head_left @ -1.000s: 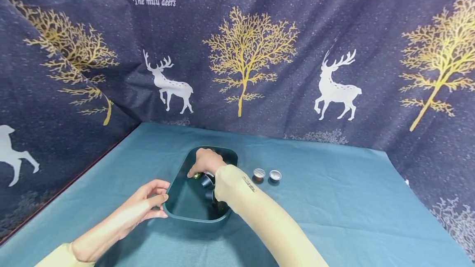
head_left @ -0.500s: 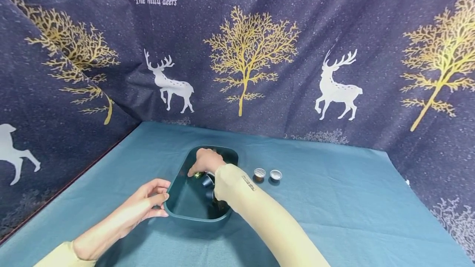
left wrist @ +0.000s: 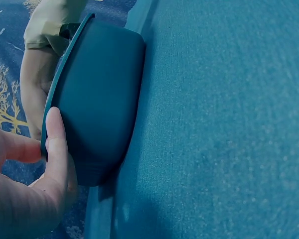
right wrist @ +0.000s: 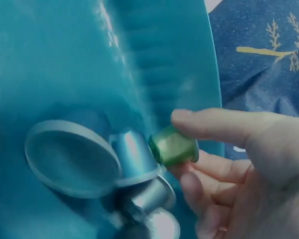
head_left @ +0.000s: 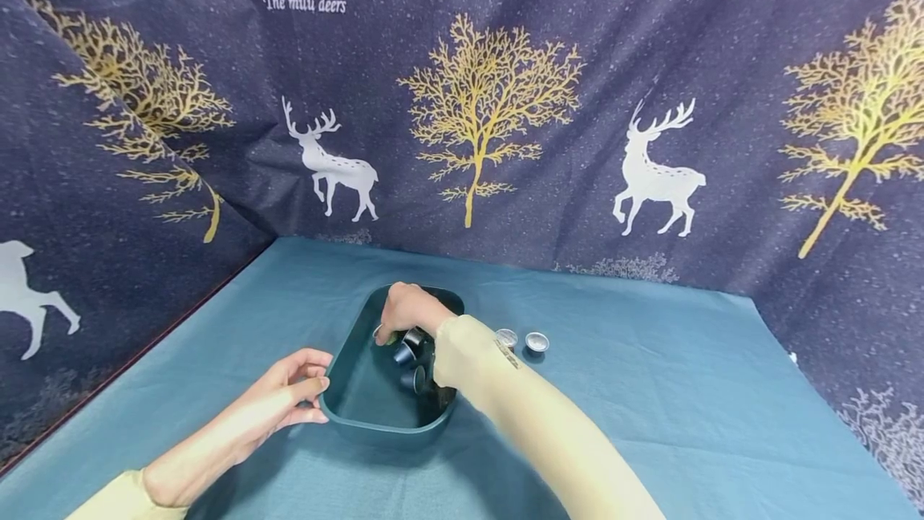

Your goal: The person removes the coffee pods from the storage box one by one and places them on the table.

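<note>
Left hand [head_left: 297,386]: grip pinching the bin's [head_left: 370,393] left edge toward its near corner.
Bin: on the worktop [head_left: 664,408].
Blue capsules [head_left: 413,379]: inside, toward the bin's right edge.
Right hand [head_left: 407,308]: grip holding the green capsule [right wrist: 173,146] inside, toward the far left corner.
Silver-lidded capsules [head_left: 536,342]: two on the worktop, right of the bin.

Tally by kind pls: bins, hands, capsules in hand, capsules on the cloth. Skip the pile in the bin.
Bin: 1
Hands: 2 (left hand, right hand)
Green capsule, in the right hand: 1
Silver-lidded capsules on the cloth: 2
Total: 6
</note>
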Available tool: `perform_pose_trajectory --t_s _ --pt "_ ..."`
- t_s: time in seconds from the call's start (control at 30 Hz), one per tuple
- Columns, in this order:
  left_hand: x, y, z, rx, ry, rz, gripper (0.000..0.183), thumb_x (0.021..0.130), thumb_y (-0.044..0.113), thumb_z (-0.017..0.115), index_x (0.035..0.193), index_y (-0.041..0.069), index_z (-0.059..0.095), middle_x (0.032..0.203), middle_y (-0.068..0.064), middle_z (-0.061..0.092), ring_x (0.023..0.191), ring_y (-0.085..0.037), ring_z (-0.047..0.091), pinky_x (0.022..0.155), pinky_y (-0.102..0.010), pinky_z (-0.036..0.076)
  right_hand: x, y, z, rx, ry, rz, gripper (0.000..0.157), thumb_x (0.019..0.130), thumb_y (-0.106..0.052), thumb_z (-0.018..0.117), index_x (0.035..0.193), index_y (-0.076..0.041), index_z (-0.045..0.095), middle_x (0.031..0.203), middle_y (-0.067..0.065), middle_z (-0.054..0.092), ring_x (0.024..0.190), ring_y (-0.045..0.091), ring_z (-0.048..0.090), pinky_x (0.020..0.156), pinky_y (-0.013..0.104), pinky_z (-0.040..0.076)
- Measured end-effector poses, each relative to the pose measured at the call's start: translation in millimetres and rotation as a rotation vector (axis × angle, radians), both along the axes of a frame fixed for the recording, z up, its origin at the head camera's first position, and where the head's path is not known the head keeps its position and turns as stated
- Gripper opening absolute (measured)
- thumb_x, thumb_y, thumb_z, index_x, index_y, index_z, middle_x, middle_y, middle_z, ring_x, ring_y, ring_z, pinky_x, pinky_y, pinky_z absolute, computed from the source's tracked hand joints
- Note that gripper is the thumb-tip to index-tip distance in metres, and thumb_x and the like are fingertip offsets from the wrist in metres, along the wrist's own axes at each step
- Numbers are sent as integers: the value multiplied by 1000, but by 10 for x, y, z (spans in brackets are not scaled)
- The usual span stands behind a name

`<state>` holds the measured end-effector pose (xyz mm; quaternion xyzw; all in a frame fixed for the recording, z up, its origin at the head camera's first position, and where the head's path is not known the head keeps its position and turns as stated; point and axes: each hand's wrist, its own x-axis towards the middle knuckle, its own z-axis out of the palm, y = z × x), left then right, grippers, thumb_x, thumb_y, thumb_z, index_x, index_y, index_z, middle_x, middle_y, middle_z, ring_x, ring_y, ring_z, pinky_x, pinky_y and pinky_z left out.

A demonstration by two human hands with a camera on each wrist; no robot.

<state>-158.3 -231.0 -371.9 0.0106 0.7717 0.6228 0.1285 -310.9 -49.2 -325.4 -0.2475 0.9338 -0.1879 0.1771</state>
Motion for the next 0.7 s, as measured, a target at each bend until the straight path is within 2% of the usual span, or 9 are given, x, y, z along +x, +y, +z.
perform_pose_trajectory --t_s 0.17,0.33,0.53,0.7 --pt "0 6 -9 -2 3 3 50 100 16 52 140 -6 31 109 -7 45 81 -14 51 79 -32 61 -30 96 121 -43 6 47 22 80 -20 82 98 -14 73 108 0 70 99 19 65 81 32 58" --pt "-2 6 -12 -1 6 4 50 100 15 52 140 -6 32 111 -7 45 81 -14 51 79 -31 61 -26 238 260 -116 25 79 19 80 -18 81 97 -15 73 108 -2 70 98 17 64 85 34 57" --pt "9 3 -9 -1 3 3 51 100 15 52 141 -6 32 114 -9 44 82 -14 51 79 -31 61 0 397 351 -156 32 108 24 80 -19 82 102 -14 73 102 -1 73 94 15 65 81 31 55" --pt "0 1 1 -1 -6 6 52 99 17 54 141 -5 32 114 -9 44 83 -14 51 81 -31 61 25 523 345 -187 32 119 28 81 -16 81 107 -13 70 105 2 71 97 15 64 80 27 54"
